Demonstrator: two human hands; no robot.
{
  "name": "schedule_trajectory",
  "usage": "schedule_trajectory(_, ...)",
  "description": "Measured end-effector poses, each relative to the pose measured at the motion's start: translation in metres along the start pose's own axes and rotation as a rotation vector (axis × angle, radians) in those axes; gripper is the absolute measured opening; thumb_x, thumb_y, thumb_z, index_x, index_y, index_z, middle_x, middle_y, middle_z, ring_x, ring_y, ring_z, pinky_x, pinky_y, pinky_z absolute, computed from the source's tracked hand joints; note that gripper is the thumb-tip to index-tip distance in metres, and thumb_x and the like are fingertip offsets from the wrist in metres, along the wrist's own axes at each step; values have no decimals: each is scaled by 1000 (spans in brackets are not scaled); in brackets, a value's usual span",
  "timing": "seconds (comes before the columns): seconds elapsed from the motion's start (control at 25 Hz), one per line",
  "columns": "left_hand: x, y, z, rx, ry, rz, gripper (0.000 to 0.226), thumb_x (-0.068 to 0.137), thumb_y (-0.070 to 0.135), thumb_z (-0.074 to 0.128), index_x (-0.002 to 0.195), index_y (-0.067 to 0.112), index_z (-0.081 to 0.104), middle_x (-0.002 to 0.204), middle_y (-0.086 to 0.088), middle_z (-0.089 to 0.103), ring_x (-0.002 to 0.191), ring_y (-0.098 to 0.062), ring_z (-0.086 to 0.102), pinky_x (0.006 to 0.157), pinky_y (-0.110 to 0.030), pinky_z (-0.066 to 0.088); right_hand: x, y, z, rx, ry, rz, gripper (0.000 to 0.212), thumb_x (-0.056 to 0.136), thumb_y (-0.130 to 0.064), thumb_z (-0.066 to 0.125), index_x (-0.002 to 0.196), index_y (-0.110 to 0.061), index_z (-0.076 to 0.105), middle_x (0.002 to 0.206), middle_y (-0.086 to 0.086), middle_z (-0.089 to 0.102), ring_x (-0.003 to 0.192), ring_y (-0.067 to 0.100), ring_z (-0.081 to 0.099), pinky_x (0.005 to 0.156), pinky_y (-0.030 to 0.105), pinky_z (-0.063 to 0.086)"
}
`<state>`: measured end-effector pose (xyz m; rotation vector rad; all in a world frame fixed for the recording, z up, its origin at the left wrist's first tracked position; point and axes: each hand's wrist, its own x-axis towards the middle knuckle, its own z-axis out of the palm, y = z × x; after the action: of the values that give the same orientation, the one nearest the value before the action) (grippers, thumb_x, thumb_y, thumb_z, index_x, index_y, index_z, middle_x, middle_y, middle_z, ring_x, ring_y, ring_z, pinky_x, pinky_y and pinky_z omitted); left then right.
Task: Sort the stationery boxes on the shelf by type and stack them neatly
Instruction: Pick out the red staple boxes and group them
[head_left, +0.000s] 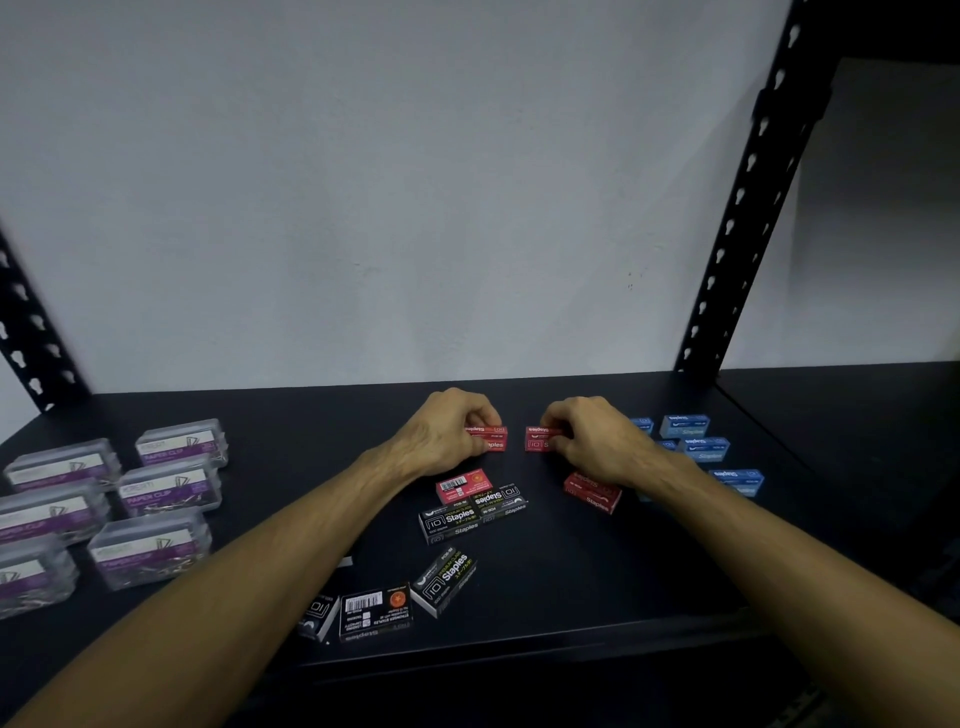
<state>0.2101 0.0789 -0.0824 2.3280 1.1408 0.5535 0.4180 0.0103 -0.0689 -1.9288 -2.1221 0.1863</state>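
On the black shelf (311, 431) my left hand (447, 434) grips a red staples box (491, 439) near the middle back. My right hand (592, 439) grips a second red staples box (540, 439) just to its right, a small gap between them. Two more red boxes lie nearer me, one (462, 483) under my left wrist and one (592, 493) under my right wrist. Several black staples boxes (467, 514) are scattered in front. Blue staples boxes (701, 449) sit to the right, partly hidden by my right hand.
Clear plastic paper clip boxes (166, 483) with purple labels stand in stacks at the left. Black perforated shelf uprights rise at the back right (748, 208) and the back left (31, 343). A white wall closes the back. The shelf's front edge (519, 649) runs below the black boxes.
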Motion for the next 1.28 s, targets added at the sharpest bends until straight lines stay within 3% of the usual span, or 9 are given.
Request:
schedule_trajectory(0.16,4,-2,4,1,19,-16,22,82,11,76,94,29,70,83,21,63,77,7,59,60,-6,41,5,2,3,-9,13,1,15,93,-14,60,106,-17,66,105,-1,66,93,16,61,74,27,43)
schedule_trajectory(0.48,6,-6,7,-2,37,-14,23,82,15,77,98,29,69,86,21,60,82,4,58,64,-10,40,9,4,6,-18,21,-1,20,94,-15,59,112,-17,65,112,1,66,96,17,61,77,27,45)
schedule_trajectory(0.72,0,-11,3,18,58,-9,48,83,26,76,128,27,59,102,12,58,86,-2,56,69,-13,41,-1,2,5,-60,117,-9,41,91,-23,63,130,-16,56,122,3,57,106,21,58,86,33,48)
schedule_trajectory(0.84,-13,-13,-5,-11,114,-17,56,85,31,74,136,26,52,107,9,55,89,-5,55,73,-15,42,-13,1,-1,-84,153,6,38,92,-27,62,128,-17,58,120,1,57,106,22,59,83,34,49)
schedule_trajectory(1.04,-36,-10,-21,-15,148,-35,31,88,33,71,117,25,62,96,7,61,83,-7,60,69,-18,44,-41,-6,-9,-233,204,8,23,91,-32,55,109,-23,67,105,-2,67,98,19,59,77,34,48)
schedule_trajectory(1.16,-48,-4,-25,1,69,-49,16,87,37,71,100,27,70,87,9,67,80,-7,64,67,-20,47,-56,-9,-9,-383,160,-7,26,91,-40,51,100,-24,70,97,-3,69,96,20,54,83,35,43)
schedule_trajectory(1.28,-57,3,-24,19,-49,-69,20,85,39,73,99,25,72,85,9,70,79,-5,66,68,-20,48,-68,-9,-7,-436,129,5,34,92,-50,49,93,-24,71,90,-2,70,98,20,53,87,36,41)
